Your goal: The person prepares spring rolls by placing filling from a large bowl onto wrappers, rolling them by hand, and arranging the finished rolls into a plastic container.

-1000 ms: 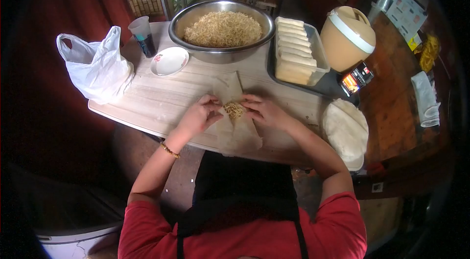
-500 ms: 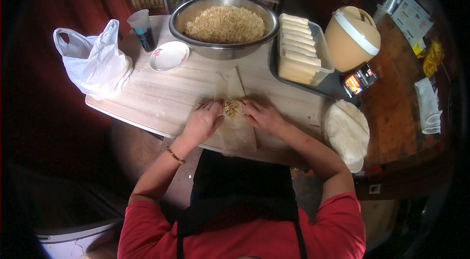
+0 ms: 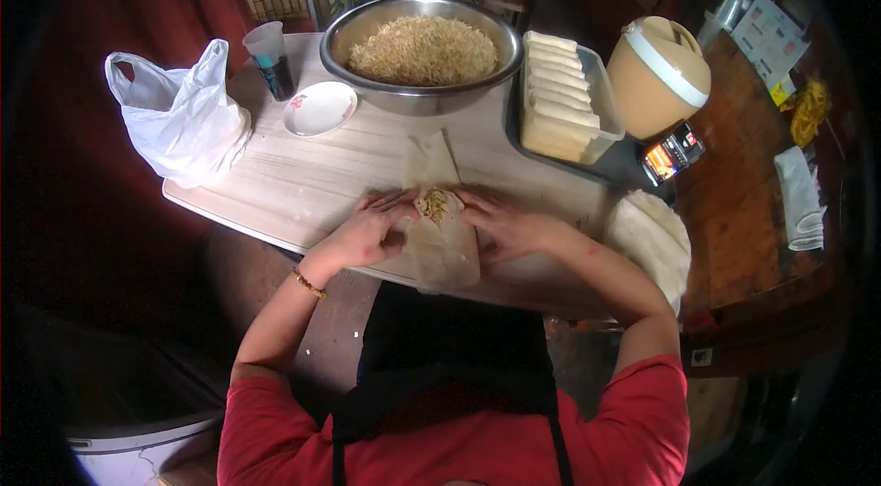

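A thin spring roll wrapper [image 3: 442, 256] lies on the table in front of me, with a small heap of shredded filling [image 3: 435, 206] on it. A second wrapper piece [image 3: 429, 158] stretches away beyond the filling. My left hand [image 3: 367, 227] holds the wrapper's left side, its fingers reaching to the filling and its thumb lower down. On the opposite side my right hand [image 3: 509, 224] holds the wrapper in the same way; its fingertips touch the edge beside the filling. The undersides of both hands are hidden.
A steel bowl [image 3: 332, 59] heaped with shredded filling stands behind. Right of it are a plastic container [image 3: 607, 123] of rolls, a tan jug [image 3: 656, 73] and a phone [image 3: 673, 154]. Stacked wrappers [image 3: 650, 243] lie at right. Left are a saucer [image 3: 319, 110], cup [image 3: 271, 64] and plastic bag [image 3: 184, 123].
Both hands have shifted from pinching the sides by the filling to a flatter, wider hold. Their thumbs have come down toward the near part of the wrapper, and the elbows have spread slightly.
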`<action>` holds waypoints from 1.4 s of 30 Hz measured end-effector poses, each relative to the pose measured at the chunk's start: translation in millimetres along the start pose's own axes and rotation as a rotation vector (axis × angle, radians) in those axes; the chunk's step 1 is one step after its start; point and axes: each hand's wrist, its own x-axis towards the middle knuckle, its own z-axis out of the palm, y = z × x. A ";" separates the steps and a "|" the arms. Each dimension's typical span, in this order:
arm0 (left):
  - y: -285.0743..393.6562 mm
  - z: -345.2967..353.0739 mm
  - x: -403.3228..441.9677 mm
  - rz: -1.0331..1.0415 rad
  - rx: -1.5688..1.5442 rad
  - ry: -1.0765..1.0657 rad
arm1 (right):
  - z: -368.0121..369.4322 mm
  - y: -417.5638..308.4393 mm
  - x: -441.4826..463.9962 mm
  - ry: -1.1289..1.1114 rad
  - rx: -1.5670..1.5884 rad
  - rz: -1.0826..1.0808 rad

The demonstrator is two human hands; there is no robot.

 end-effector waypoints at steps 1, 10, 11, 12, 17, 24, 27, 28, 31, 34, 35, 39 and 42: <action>1.6 -1.4 0.9 -0.002 -0.012 -0.006 | 7.8 2.0 -0.8 0.003 -0.081 0.054; 0.2 23.7 -2.3 0.018 0.309 0.186 | 29.6 20.3 9.0 0.413 0.110 -0.069; -1.9 28.7 -1.2 0.016 0.312 0.190 | 28.9 20.7 8.7 0.412 0.108 -0.074; -1.2 31.5 1.4 0.023 0.342 0.260 | 22.7 14.6 6.4 0.378 0.085 -0.060; -0.7 33.2 5.5 0.077 0.368 0.421 | 11.0 -3.0 12.4 0.317 0.045 0.052; 12.4 34.9 17.5 -0.083 0.426 0.425 | 13.3 -13.6 34.5 0.512 -0.033 0.323; 12.7 38.8 32.7 -0.229 0.448 0.490 | 14.4 -10.9 47.9 0.604 -0.018 0.371; 11.7 39.5 37.6 -0.277 0.449 0.585 | 18.4 -5.2 52.1 0.684 -0.064 0.325; 2.7 44.1 46.1 -0.368 0.415 0.581 | 16.5 5.5 62.7 0.659 0.077 0.341; 4.7 43.6 50.9 -0.366 0.386 0.680 | 12.1 -0.1 67.5 0.812 -0.127 0.372; 5.8 40.6 51.8 -0.366 0.385 0.680 | 9.5 -2.9 67.6 0.812 -0.127 0.373; 0.8 38.2 54.4 -0.260 0.288 0.610 | -6.0 -11.4 68.8 0.711 -0.441 0.211; -11.5 42.2 50.6 -0.273 0.144 0.482 | 2.3 -7.9 66.9 0.562 -0.314 0.199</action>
